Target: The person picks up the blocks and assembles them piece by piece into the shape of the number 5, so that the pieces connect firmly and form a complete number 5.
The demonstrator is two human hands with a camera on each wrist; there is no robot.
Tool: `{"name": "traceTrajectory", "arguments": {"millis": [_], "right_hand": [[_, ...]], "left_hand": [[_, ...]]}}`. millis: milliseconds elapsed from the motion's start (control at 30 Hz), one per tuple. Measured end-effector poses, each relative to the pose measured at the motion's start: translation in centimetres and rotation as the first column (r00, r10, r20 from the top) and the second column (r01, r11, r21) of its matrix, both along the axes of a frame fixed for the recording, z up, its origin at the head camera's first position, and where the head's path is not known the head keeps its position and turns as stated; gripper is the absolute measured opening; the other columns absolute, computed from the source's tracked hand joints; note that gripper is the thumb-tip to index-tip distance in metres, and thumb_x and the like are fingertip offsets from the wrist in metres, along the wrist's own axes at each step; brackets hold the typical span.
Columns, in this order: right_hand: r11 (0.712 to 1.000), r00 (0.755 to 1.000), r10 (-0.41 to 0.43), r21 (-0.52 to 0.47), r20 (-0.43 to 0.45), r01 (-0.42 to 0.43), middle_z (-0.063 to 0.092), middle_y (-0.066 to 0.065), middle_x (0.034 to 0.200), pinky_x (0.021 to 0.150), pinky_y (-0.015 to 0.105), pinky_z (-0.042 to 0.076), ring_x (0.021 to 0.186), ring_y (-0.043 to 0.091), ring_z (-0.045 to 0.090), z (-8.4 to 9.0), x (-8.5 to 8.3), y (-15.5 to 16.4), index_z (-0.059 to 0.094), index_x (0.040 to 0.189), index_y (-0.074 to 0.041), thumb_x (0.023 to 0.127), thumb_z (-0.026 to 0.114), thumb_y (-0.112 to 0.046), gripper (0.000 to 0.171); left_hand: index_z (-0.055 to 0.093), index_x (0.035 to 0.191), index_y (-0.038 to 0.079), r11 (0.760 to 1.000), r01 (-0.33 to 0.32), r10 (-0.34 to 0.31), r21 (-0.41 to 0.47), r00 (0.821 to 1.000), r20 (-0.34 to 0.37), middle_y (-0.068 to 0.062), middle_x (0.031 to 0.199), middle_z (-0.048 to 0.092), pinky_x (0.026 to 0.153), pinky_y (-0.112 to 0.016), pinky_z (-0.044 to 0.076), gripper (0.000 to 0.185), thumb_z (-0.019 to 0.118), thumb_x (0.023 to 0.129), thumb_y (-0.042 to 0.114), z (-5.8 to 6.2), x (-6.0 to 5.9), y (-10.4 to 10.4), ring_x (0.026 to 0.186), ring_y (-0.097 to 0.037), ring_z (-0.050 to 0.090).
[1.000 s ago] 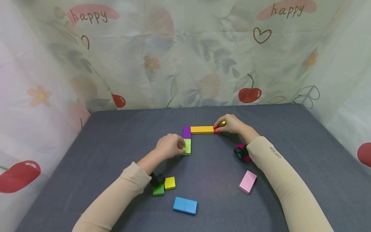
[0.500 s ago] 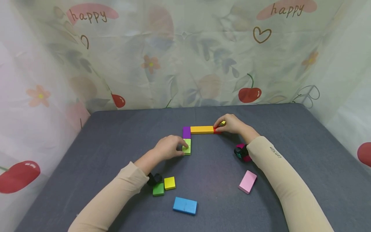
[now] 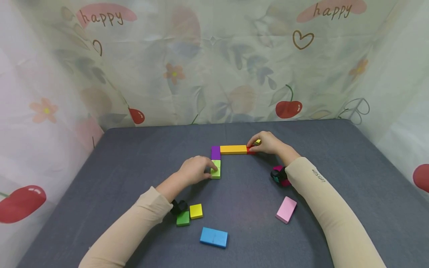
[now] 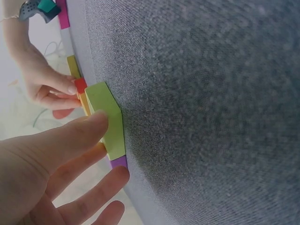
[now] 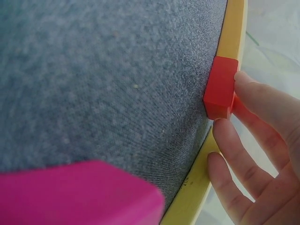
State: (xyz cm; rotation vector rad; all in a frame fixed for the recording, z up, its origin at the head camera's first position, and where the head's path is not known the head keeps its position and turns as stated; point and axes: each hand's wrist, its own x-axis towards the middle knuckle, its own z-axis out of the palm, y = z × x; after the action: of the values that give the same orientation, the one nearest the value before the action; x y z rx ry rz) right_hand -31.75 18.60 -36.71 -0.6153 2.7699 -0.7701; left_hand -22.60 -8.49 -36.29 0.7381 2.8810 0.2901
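On the grey table (image 3: 140,163) lies an L-shaped row of flat blocks: a light green block (image 3: 217,169), a purple block (image 3: 216,152), a long orange block (image 3: 233,149) and a small red block (image 3: 251,150). My left hand (image 3: 209,171) rests its fairly straight fingertips on the light green block (image 4: 107,119). My right hand (image 3: 251,146) pinches the red block (image 5: 220,86) at the orange block's right end. A yellowish block (image 3: 257,142) peeks out behind the right fingers. The left wrist view also shows the purple block (image 4: 119,161) and the red block (image 4: 80,85).
Loose blocks lie nearer to me: a yellow square (image 3: 196,211), a green square (image 3: 183,219), a blue rectangle (image 3: 214,237) and a pink rectangle (image 3: 286,209). A printed curtain (image 3: 214,67) walls the table at the back and sides.
My left forearm has drifted slightly toward me while its fingers stay on the light green block. The right hand and the blocks have not moved.
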Motion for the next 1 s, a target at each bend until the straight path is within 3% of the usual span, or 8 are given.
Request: {"name": "traceTrajectory", "arguments": {"millis": [1000], "right_hand": [[1.0, 1.0, 0.004, 0.014, 0.015, -0.004, 0.068, 0.014, 0.111, 0.094, 0.044, 0.047, 0.105, 0.028, 0.055, 0.2, 0.12, -0.18, 0.072, 0.102, -0.007, 0.084, 0.068, -0.014, 0.019]], "left_hand": [[0.072, 0.107, 0.02, 1.0, -0.003, 0.003, 0.016, 1.0, -0.014, 0.002, 0.113, 0.069, 0.091, -0.038, 0.051, 0.026, 0.073, 0.081, 0.018, 0.02, -0.02, 0.1, 0.109, -0.019, 0.062]]}}
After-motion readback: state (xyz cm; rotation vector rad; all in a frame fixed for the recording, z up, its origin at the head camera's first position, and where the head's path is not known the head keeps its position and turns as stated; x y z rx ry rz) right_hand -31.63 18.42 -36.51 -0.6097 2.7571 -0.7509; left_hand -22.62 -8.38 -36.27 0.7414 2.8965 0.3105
